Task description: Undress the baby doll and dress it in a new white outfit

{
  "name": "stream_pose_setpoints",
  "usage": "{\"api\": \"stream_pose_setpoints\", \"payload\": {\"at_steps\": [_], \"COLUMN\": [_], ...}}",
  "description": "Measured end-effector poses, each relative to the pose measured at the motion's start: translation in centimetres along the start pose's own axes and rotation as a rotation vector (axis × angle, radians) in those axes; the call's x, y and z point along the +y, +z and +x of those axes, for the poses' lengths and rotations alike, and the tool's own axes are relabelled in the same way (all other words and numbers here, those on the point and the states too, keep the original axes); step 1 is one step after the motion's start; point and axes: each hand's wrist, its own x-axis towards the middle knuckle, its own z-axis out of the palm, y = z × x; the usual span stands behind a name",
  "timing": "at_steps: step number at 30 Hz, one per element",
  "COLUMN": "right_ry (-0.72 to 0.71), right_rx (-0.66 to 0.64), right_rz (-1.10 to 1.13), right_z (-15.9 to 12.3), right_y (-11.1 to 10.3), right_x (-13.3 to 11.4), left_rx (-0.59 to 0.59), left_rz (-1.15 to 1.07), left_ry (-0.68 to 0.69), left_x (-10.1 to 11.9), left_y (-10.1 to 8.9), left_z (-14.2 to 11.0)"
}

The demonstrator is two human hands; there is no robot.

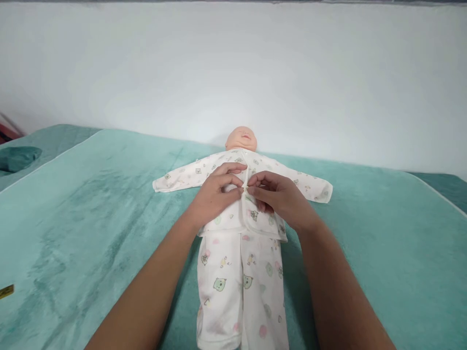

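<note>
Teal blanket (109, 233) underlies doll (241, 138) inside shirt (224, 219); left fingers (233, 195) and right fingers (260, 194) pinch its front

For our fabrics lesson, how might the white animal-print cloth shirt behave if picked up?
The white animal-print cloth shirt would probably flop, its sleeves lying flat. It looks light, the fabric appearing thin. Spread wide, it seems unlikely to roll.

Soft diffuse light, pale wall (233, 73) brightest mid-frame, faint shadows across teal blanket (120, 218), slightly soft detail
</note>
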Motion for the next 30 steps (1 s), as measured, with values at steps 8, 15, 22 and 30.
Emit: {"api": "stream_pose_setpoints", "payload": {"at_steps": [8,15,22,30], "right_ry": [0.001,0.003,0.001,0.003], "right_rx": [0.030,0.074,0.069,0.067], "right_rz": [0.055,0.076,0.074,0.077], "right_z": [0.20,0.36,0.32,0.40], "right_y": [-0.04,0.17,0.19,0.16], "right_x": [0.45,0.56,0.40,0.44], "left_rx": [0.002,0.074,0.079,0.044], "left_rz": [-0.030,-0.084,-0.064,-0.017], "left_ry": [0.009,0.038,0.014,0.025], "left_x": [-0.16,-0.50,-0.30,-0.07], "left_y": [0.04,0.42,0.52,0.22], "left_z": [-0.08,-0.05,0.00,-0.03]}}
